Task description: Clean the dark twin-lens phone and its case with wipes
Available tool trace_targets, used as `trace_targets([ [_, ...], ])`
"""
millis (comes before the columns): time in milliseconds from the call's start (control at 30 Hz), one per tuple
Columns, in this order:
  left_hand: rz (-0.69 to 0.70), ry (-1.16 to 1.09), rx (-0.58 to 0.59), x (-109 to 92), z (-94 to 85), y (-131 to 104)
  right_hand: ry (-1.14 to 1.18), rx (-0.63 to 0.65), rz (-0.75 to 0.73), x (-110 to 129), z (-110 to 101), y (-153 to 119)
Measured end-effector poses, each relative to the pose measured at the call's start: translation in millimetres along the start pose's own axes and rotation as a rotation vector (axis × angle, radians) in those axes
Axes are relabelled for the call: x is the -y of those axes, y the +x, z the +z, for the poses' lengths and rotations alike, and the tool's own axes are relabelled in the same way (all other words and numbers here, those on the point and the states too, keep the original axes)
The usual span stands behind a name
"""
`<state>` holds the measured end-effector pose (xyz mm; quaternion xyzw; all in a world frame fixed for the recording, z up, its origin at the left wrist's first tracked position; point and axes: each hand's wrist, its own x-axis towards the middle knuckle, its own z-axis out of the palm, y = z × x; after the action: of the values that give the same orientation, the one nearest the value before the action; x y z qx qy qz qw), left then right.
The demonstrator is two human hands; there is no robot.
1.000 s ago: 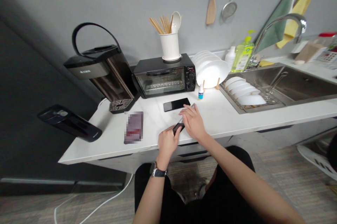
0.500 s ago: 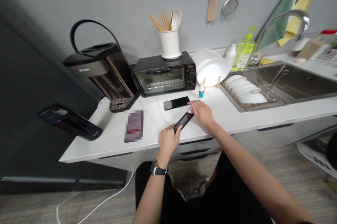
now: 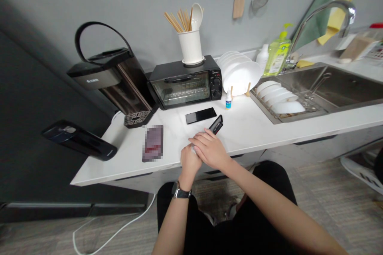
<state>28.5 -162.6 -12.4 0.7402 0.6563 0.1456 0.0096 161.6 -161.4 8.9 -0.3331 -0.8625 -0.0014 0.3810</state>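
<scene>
My left hand (image 3: 190,161) grips a black phone case (image 3: 216,125) above the counter's front edge. The end with the camera cutouts points up and to the right; the rest is covered by my hands. My right hand (image 3: 212,150) lies across the case and over my left fingers, its own fingers pressed together on a white wipe (image 3: 194,149), of which only a small bit shows. Just beyond the hands a black phone (image 3: 200,115) rests flat on the counter. A small white-and-blue bottle (image 3: 228,101) stands to the phone's right.
On the white counter (image 3: 176,131) are a pixelated purplish item (image 3: 153,143), a dark bottle-shaped object (image 3: 79,140) and a water dispenser (image 3: 119,83). Behind stand a toaster oven (image 3: 185,87) and racked plates (image 3: 242,77). The sink (image 3: 338,87), holding white dishes, lies right.
My right hand has moved down and left from the upper end of the phone case to its lower part, over my left hand. The camera cutouts now show.
</scene>
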Motion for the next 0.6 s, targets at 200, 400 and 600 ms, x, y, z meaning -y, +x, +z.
trace_targets([
  [200, 0.015, -0.109, -0.073, -7.8, -8.5, -3.0, -0.089, -0.059, 0.185, -74.5, -24.9, 6.4],
  [400, 0.001, -0.136, -0.098, -9.4, -11.3, -3.4, -0.102, -0.144, 0.362, -89.2, -30.7, 13.2],
  [600, 0.028, -0.070, -0.034, -2.7, -6.3, -1.4, 0.032, -0.099, 0.186, -7.7, -5.7, 3.9],
])
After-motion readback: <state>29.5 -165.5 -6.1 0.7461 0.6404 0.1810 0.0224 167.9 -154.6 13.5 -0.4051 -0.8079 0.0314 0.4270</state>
